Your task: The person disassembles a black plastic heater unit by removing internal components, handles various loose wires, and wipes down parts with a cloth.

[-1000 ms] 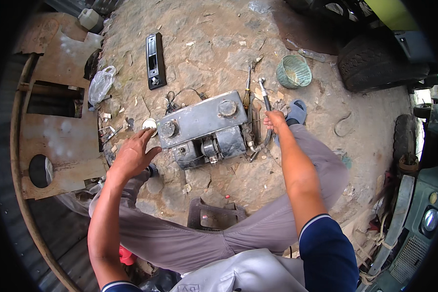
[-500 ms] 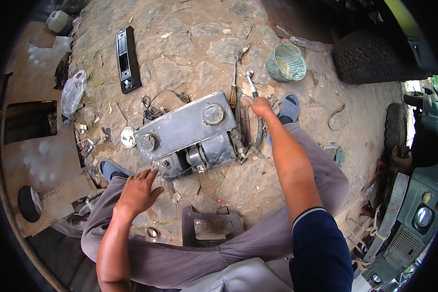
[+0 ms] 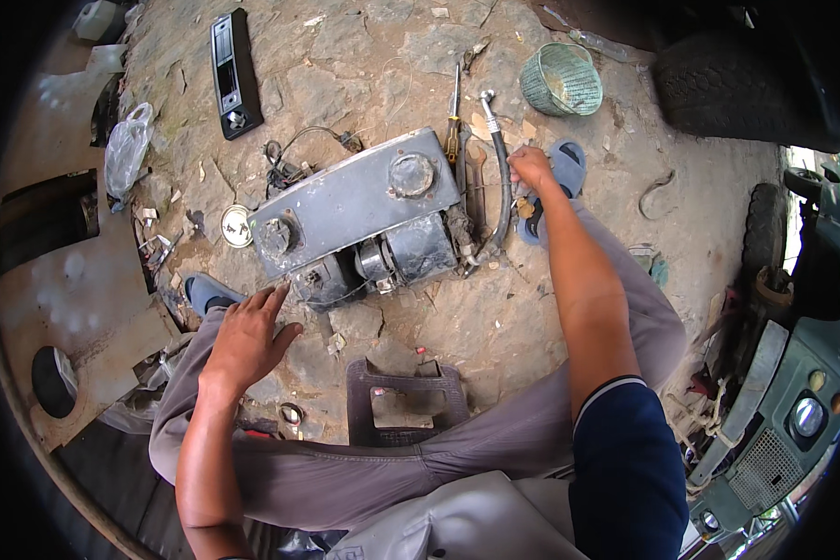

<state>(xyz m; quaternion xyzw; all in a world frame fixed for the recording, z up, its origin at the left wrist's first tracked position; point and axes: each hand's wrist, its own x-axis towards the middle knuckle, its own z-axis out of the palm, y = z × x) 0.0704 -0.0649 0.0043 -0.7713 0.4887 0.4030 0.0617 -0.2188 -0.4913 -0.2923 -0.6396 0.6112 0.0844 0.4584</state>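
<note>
Well, your left hand [image 3: 241, 343] was open and empty, thumb apart, near the lower left of the grey unit [image 3: 355, 207] on the ground [image 3: 509, 341]. Your right hand [image 3: 534, 170] had its fingers curled just beside the hose [image 3: 501, 177]; I couldn't tell whether they gripped anything.

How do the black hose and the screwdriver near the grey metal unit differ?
The hose is bent, while the screwdriver is straight. The hose looks longer than the screwdriver. The hose is mostly black, while the screwdriver has a yellowish handle and slim shaft. Both are near the right end of the grey metal unit.
</note>
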